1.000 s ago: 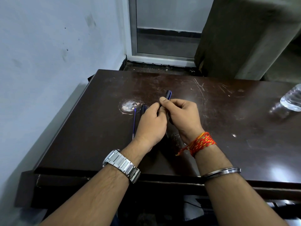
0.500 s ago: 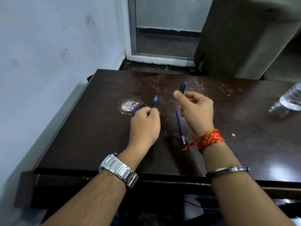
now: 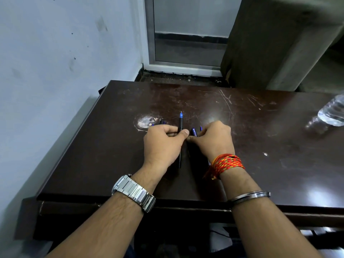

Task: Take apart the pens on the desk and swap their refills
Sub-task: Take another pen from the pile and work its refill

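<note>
Both hands low on the dark wooden desk, knuckles up, close together near the middle

Left hand: thumb and forefinger pinched shut round a slim black pen w/ blue tip. Pen lies roughly front-to-back, tip pointing away toward the wall, rear end showing below the hand near the wrist. Whether it rests flat on the desk or is lifted a bit – can't tell. Steel watch on that wrist

Right hand: fingers curled down and closed over a dark blue pen barrel; only its far end sticks out between thumb and fingers. White print runs along the barrel, too small & blurred to read. Just beside it a thin blue refill tip pokes out above the fingers; can't tell if the hand grips that too or if it just lies under it. Red-orange thread band plus a metal bangle on this wrist

Left of the left hand, more small dark/blue pen bits next to a worn pale patch in the desk finish, partly hidden by knuckles

Clear plastic water bottle at the far right edge, well apart from the hands, no label readable

No other writing legible anywhere
</note>
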Motion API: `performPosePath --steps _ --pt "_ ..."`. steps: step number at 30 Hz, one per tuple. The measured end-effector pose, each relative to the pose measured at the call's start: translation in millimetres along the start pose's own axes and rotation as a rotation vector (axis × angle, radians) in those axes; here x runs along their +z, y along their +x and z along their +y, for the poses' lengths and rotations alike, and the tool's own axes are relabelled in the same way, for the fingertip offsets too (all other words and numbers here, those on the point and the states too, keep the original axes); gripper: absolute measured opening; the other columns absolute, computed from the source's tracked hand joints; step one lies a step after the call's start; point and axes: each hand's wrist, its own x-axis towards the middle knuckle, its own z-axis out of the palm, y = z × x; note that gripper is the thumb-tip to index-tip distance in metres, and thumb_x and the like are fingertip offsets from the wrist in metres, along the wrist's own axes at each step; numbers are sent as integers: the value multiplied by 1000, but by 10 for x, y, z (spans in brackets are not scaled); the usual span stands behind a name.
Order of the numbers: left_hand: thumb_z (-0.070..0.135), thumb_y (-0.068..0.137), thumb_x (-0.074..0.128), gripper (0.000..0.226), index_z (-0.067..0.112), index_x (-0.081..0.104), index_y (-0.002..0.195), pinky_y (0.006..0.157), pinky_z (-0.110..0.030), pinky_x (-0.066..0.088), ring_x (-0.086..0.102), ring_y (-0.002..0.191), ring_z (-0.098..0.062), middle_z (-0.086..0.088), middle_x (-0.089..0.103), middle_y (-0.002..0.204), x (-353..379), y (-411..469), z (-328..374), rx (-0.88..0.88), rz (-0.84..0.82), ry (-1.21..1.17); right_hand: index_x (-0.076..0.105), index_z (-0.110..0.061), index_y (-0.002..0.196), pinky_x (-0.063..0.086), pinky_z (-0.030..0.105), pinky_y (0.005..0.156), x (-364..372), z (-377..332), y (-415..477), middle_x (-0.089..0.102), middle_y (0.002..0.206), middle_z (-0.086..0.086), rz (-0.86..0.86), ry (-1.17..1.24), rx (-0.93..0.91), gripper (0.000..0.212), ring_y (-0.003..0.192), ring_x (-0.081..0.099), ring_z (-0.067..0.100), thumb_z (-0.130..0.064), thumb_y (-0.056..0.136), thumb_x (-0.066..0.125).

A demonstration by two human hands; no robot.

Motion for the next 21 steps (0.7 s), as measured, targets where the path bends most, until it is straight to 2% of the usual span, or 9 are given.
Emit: performPosePath --steps 3,6,7,9,11,14,17,21 --pt "32 73 87 11 26 78 73 72 -30 62 73 64 -1 11 76 65 -3 -14 7 5 1 -7 70 -7 72 54 29 66 -39 -16 14 66 70 9 68 47 -41 40 70 66 24 -45 73 82" --pt "31 72 88 23 36 69 60 66 -27 60 71 60 1 16 73 61 -7 -18 25 23 -22 -4 68 -15 59 51 26 68 -55 -58 11 64 56 -3 197 175 -100 42 65 63 14 -50 82 68" --pt "30 72 88 24 37 69 58 65 -27 60 71 59 1 17 73 61 -5 -23 28 33 -35 -2 69 -15 58 53 28 68 -49 -66 14 66 56 -4 165 270 -93 44 66 65 14 -52 83 66" --pt "29 73 86 21 36 71 59 62 -28 59 70 58 2 17 73 61 -7 -43 41 66 -52 30 74 -15 62 57 34 66 -25 -93 -14 72 59 1 -36 478 -53 45 64 69 16 -57 78 70" --pt "26 73 82 13 31 75 64 63 -31 61 70 59 2 15 74 62 -15 -56 50 97 -66 54 77 -15 68 60 40 67 7 -91 -43 74 65 5 -153 528 -70 40 65 71 18 -54 73 78" --pt "25 72 84 14 30 75 62 64 -33 62 71 59 1 14 74 60 -20 -47 50 99 -58 44 74 -11 67 58 41 64 31 -81 -42 74 67 11 -100 607 -95 33 62 67 24 -43 72 84" --pt "27 73 85 16 30 74 62 64 -30 61 72 59 -1 13 74 61 -11 -30 54 85 -66 43 72 -12 62 53 32 55 47 -96 -25 68 58 6 -112 712 -62 28 54 61 14 -34 76 83" --pt "24 78 82 12 27 77 67 58 -28 57 72 58 -8 8 74 60 -1 -9 55 82 -86 43 74 -14 65 45 26 50 69 -100 20 65 58 2 -191 778 -31 27 51 56 10 -29 88 73"
